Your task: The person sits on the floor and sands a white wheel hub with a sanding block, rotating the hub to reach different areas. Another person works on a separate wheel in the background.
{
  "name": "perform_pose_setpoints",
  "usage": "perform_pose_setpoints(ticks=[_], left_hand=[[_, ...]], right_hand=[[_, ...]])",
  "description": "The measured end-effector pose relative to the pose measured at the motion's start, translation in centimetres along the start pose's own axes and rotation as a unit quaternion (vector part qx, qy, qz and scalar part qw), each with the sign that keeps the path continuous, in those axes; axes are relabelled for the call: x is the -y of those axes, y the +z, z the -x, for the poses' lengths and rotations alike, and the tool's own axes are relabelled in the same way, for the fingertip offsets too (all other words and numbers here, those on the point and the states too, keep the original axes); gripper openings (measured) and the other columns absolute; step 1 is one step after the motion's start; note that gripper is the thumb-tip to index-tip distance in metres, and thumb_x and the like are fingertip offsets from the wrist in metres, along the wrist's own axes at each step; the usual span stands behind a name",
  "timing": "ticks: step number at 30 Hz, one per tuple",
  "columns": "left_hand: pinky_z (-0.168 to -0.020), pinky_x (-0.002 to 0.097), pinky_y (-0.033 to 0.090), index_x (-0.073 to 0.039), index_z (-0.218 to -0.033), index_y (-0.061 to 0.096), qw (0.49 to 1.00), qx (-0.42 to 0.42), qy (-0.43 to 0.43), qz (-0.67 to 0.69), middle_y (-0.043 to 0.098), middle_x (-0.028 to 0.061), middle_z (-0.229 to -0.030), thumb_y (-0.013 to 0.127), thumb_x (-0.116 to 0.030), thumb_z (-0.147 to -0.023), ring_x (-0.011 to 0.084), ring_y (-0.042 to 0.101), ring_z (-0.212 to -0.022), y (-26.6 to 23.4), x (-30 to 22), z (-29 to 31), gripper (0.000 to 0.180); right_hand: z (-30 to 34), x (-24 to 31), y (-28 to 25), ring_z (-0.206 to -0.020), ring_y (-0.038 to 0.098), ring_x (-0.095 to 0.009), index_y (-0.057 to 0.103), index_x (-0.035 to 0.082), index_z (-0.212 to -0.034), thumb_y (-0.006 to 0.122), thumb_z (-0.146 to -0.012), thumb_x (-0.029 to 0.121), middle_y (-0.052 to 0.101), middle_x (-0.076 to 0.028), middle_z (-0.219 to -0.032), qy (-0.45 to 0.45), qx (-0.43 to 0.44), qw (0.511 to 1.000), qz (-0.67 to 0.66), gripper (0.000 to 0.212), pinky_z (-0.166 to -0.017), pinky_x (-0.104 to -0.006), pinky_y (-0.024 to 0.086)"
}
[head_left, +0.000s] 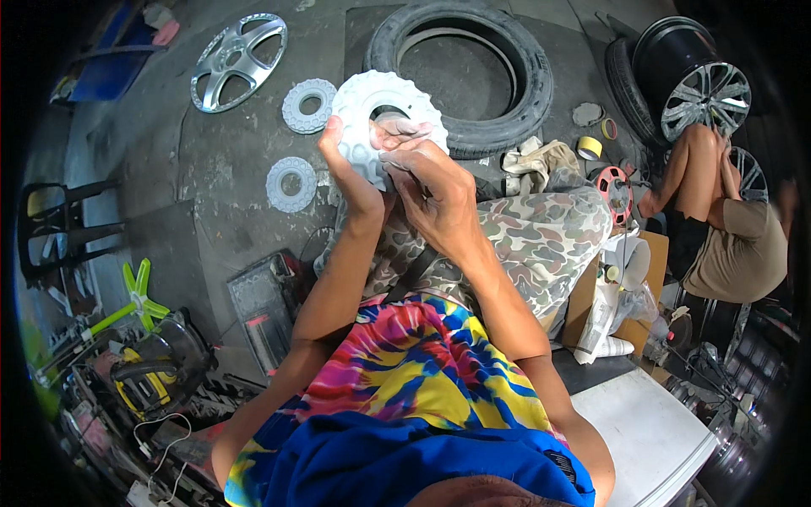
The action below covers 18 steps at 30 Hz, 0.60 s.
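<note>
A pale grey-white ring-shaped disc with a scalloped rim is held up over my lap. My left hand grips it from the left, its thumb at the outer edge and fingers behind, partly seen through the centre hole. My right hand is closed, its fingertips pressed to the disc's lower right near the hole. Whatever those fingers hold, if anything, is hidden. Pale dust coats the fingers. Two smaller grey rings, one upper and one lower, lie on the floor to the left of the disc.
A tire lies ahead, with a silver wheel cover at far left. Yellow tape and cloth lie to the right. A person sits at right beside a black wheel. Tools, including a yellow one, crowd the lower left.
</note>
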<state>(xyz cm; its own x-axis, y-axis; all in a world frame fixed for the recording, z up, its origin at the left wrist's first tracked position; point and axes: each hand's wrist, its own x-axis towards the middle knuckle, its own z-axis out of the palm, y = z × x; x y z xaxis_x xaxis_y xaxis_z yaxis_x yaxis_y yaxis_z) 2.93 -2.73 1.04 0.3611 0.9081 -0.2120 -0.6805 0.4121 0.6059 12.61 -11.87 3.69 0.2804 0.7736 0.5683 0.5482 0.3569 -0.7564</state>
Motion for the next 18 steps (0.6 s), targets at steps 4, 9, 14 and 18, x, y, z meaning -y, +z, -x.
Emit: perform_pose_setpoints(ticks=[4,9,14,18], left_hand=[[-0.095,0.0560,0.067,-0.004,-0.082,0.052,1.000,0.008,-0.022,0.015,0.070,0.0239,-0.086,0.040,-0.063,-0.110,0.0440,0.077,-0.090,0.2,-0.2,0.0,0.067],[-0.103,0.0531,0.063,0.002,-0.094,0.063,0.999,-0.023,-0.026,-0.026,0.078,0.0308,-0.106,0.037,-0.062,-0.112,0.0434,0.078,-0.102,1.7,-0.4,0.6,0.071],[-0.105,0.0449,0.058,0.004,-0.131,0.069,0.999,-0.025,-0.019,-0.044,0.079,0.0210,-0.120,0.033,-0.059,-0.114,0.0339,0.077,-0.112,2.5,-0.6,0.8,0.075],[-0.112,0.0444,0.053,-0.003,-0.145,0.066,0.994,0.038,-0.022,-0.104,0.073,0.0155,-0.136,0.042,-0.061,-0.111,0.0301,0.070,-0.128,0.9,-0.4,1.0,0.071]], right_hand=[[2.4,-0.4,-2.3,-0.094,0.077,-0.036,0.079,0.000,-0.115,0.081,-0.089,-0.010,0.077,-0.017,-0.103,0.026,0.055,0.995,0.073,0.028,-0.082,-0.0406,0.060],[-0.2,-0.4,-0.7,-0.089,0.073,-0.036,0.081,0.003,-0.114,0.081,-0.087,-0.007,0.075,-0.014,-0.097,-0.023,0.019,0.997,0.071,0.029,-0.080,-0.0431,0.054],[-1.4,-0.1,0.1,-0.093,0.073,-0.033,0.081,0.006,-0.112,0.082,-0.089,-0.001,0.078,-0.011,-0.103,-0.034,0.015,0.994,0.103,0.024,-0.081,-0.0426,0.049],[-1.3,0.3,-0.1,-0.090,0.072,-0.031,0.082,0.007,-0.107,0.082,-0.091,0.004,0.077,-0.009,-0.099,-0.044,-0.019,0.993,0.111,0.016,-0.080,-0.0416,0.046]])
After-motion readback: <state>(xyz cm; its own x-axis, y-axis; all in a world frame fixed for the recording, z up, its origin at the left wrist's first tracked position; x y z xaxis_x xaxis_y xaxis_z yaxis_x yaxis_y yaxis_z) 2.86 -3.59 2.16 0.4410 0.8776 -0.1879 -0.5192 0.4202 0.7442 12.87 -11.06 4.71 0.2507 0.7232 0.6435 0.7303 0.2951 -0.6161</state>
